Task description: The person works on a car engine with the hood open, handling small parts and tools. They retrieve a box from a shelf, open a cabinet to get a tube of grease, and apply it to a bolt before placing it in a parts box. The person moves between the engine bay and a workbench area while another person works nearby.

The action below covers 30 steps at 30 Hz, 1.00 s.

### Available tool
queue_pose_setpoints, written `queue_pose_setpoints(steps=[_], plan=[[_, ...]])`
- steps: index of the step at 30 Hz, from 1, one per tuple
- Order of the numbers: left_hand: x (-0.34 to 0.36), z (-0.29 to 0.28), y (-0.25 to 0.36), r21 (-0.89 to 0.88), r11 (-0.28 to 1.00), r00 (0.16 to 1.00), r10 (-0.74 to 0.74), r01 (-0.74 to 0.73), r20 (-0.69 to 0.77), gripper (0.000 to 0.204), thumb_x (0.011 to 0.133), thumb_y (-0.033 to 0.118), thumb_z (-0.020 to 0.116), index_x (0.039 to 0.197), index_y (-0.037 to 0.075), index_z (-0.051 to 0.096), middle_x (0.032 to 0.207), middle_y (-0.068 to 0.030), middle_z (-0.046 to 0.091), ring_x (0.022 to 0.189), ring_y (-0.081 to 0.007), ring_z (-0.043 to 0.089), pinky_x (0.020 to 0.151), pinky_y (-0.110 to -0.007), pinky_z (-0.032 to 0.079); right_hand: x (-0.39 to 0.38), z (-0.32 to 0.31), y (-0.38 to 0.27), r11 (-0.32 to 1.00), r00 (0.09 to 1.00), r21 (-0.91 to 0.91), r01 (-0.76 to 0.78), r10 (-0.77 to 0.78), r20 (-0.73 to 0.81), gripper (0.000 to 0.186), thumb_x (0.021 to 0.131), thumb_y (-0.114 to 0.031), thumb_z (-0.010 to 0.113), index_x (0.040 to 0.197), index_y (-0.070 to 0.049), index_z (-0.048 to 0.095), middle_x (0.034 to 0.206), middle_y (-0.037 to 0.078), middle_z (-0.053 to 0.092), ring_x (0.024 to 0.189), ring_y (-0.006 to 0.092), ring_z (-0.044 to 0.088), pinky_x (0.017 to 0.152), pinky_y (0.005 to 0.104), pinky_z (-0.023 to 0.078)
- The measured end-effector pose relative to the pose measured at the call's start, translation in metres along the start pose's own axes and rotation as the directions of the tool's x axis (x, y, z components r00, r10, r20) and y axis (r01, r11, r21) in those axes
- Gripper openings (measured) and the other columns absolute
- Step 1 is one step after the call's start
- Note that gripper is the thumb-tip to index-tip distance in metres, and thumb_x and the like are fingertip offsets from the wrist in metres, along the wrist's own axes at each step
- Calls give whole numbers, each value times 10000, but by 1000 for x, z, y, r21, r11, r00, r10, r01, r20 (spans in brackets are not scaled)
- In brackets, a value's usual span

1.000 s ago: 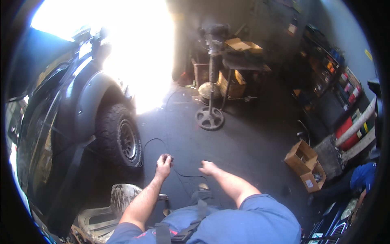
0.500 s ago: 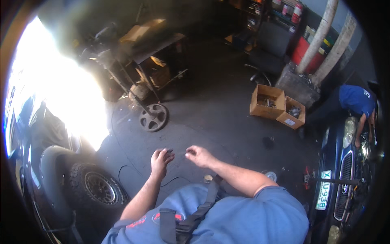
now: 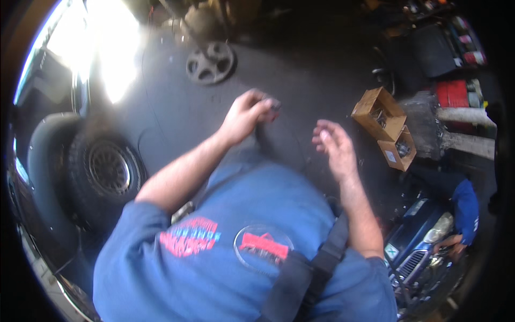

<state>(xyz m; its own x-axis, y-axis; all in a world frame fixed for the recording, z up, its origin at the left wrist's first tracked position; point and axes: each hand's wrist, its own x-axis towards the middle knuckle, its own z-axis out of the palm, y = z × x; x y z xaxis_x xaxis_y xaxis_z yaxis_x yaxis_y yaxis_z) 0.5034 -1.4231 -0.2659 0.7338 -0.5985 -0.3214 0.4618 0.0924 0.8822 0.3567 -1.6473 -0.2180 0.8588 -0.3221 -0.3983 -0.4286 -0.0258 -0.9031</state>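
small dark object (image 3: 275, 105), too blurred to identify, at the fingertips of the left hand (image 3: 249, 114), with thumb and curled fingers closed on it, above the dark floor (image 3: 177, 104). to its right and well apart, a released right hand (image 3: 337, 147), half open with loosely bent fingers. farther out, cardboard boxes (image 3: 367, 105) at right, a large tyred wheel (image 3: 109, 170) at left, and a spoked round base (image 3: 209, 65) beyond.

Before you lay the dark floor (image 3: 300, 70). Ahead of you it carried a round base (image 3: 210, 60); to your right, a larger box (image 3: 370, 104) beside a smaller box (image 3: 387, 146); to your left, a cable (image 3: 140, 143) near a tyre (image 3: 85, 174).
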Motion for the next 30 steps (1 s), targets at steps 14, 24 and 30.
queue_pose_setpoints(steps=[14,24,30], plan=[[-46,-81,-34,-102,989,900,53,-107,-432,270,952,202,596,1084,-34,586,983,-130,672,931,-160,661,846,-307,550,106,156,-18,923,882,-367,114,76,466,390,986,-252,555,1297,-17,525,1181,134,623,986,181,644,837,300,519],[-300,-83,-82,-180,930,478,-6,-319,-878,299,938,225,623,1113,-18,637,1014,-129,685,949,-190,665,867,-327,537,-48,332,-6,918,297,-292,267,210,932,345,995,-203,551,1265,10,527,1102,103,639,972,150,623,864,286,499],[-437,-139,-117,49,920,439,232,-389,-868,253,947,178,619,1103,-20,639,1009,-110,676,953,-162,651,862,-298,540,-144,428,14,909,138,-153,388,107,985,269,940,-63,615,1189,19,551,1072,109,639,995,152,620,889,296,506]])
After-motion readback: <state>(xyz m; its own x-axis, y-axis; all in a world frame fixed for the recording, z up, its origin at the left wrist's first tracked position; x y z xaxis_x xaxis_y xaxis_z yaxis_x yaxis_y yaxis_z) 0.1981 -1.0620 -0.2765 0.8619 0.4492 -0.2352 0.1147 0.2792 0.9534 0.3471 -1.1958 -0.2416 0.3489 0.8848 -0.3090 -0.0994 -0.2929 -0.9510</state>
